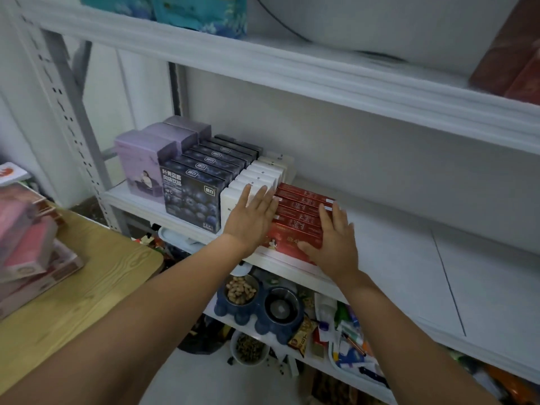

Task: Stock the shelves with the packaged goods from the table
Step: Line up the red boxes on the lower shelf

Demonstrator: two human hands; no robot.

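Two flat hands, no grip taken, fingers straight: left hand (251, 217) and right hand (333, 238) pressed either side of the red boxes (301, 211) on the shelf (394, 252), beside the white boxes (260, 176). The front box possibly overhung the edge, so an uneven push could tip it. Pink boxes (32, 247) waited on the bench (87, 273).

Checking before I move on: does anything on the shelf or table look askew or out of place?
On the shelf nothing stands out: purple boxes, blueberry boxes, white boxes and red boxes stand in straight rows. On the table the pink boxes lie in an uneven, tilted pile, though blurred.
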